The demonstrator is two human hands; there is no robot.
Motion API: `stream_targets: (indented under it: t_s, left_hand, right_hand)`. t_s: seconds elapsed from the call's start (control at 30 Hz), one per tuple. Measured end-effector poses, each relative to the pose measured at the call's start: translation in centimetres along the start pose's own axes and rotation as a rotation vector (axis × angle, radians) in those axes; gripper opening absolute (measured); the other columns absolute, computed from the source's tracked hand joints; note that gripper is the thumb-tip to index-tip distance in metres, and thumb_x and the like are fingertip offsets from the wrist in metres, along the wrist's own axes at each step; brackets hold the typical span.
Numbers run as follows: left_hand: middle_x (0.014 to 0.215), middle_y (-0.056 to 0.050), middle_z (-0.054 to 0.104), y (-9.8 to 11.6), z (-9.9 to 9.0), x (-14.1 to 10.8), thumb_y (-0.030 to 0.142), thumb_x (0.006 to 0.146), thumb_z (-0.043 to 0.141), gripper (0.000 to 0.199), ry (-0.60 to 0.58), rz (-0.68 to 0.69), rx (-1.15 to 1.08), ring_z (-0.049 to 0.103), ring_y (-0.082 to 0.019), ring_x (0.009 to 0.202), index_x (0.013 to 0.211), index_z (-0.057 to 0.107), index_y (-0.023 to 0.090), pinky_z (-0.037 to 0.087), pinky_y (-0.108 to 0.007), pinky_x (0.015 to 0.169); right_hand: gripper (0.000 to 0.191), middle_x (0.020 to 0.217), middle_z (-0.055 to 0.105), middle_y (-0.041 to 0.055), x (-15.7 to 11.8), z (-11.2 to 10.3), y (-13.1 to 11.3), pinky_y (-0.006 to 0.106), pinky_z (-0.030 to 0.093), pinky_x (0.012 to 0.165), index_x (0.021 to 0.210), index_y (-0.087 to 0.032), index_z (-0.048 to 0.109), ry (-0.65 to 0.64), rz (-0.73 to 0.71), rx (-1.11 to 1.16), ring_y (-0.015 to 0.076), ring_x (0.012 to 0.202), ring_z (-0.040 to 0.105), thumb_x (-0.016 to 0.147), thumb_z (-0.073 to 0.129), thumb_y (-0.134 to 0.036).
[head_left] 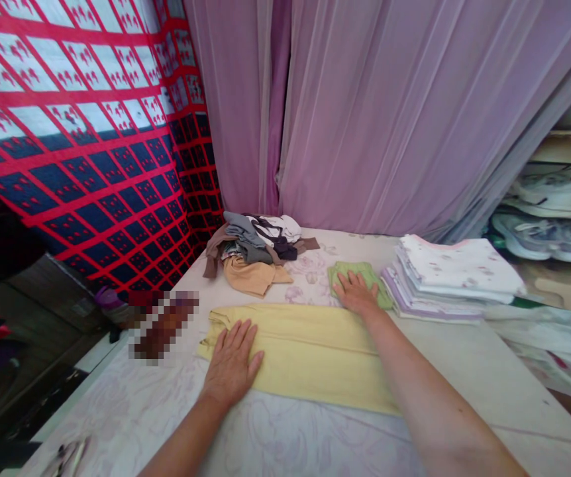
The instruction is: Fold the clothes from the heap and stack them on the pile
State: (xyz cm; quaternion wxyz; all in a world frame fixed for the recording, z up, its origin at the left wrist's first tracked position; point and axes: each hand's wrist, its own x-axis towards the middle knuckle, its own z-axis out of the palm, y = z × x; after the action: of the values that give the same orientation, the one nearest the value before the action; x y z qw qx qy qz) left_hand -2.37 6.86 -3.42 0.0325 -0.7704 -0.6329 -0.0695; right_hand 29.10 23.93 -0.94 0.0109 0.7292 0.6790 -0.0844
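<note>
A yellow garment (310,351) lies stretched out flat across the patterned surface in front of me. My left hand (233,361) rests palm down on its left end, fingers extended and slightly apart. On a small folded green cloth (365,268), beyond the yellow garment's far edge, lies my right hand (356,291), palm down with fingers spread. My right forearm passes over the right part of the yellow garment and hides some of it. Neither hand grasps anything.
Just right of the green cloth stands a stack of folded white clothes (459,271). A rumpled clothes pile (258,245) sits at the back left. Purple curtains (365,119) hang behind. Shoes (538,235) fill a rack at right, above clear plastic (554,338).
</note>
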Motion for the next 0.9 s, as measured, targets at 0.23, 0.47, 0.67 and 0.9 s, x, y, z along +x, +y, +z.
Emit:
stream_targets:
  t_s: [0.23, 0.47, 0.67, 0.9]
  left_hand:
    - [0.147, -0.007, 0.039, 0.3, -0.5, 0.0, 0.047, 0.092, 0.035, 0.055, -0.023, -0.007, -0.034, 0.031, -0.025, 0.137, 0.14, 0.041, 0.02, 0.022, -0.048, 0.111]
    - [0.148, -0.007, 0.038, 0.5, -0.7, -0.1, 0.046, 0.092, 0.033, 0.056, -0.025, -0.024, -0.065, 0.029, -0.025, 0.138, 0.141, 0.039, 0.019, 0.02, -0.048, 0.112]
    - [0.148, -0.008, 0.038, 0.5, -0.6, 0.0, 0.046, 0.092, 0.032, 0.056, -0.013, -0.028, -0.098, 0.029, -0.025, 0.138, 0.141, 0.039, 0.02, 0.02, -0.049, 0.112]
    - [0.147, -0.006, 0.039, 0.4, -0.7, -0.1, 0.039, 0.095, 0.027, 0.051, 0.0, -0.037, -0.125, 0.03, -0.023, 0.138, 0.141, 0.04, 0.02, 0.02, -0.047, 0.112]
  right_hand:
    - [0.053, 0.155, 0.02, 0.0051, -8.4, 0.7, -6.4, 0.058, 0.008, 0.111, 0.145, -0.027, 0.03, 0.157, -0.22, 0.044, 0.0242, 0.142, 0.015, 0.094, 0.025, -0.04]
    - [0.054, 0.155, 0.019, 0.004, -14.2, 3.8, -11.0, 0.054, 0.0, 0.112, 0.145, -0.027, 0.03, -0.013, -0.437, 0.101, 0.0215, 0.143, 0.012, 0.094, 0.025, -0.041]
    - [0.055, 0.155, 0.018, 0.0043, -14.6, 2.9, -12.4, 0.053, 0.001, 0.112, 0.146, -0.024, 0.03, -0.017, -0.405, 0.12, 0.0201, 0.143, 0.012, 0.094, 0.023, -0.04]
    - [0.054, 0.155, 0.02, 0.0031, -13.9, 3.2, -15.5, 0.054, 0.005, 0.112, 0.145, -0.023, 0.03, -0.012, -0.411, 0.105, 0.0195, 0.142, 0.014, 0.094, 0.02, -0.038]
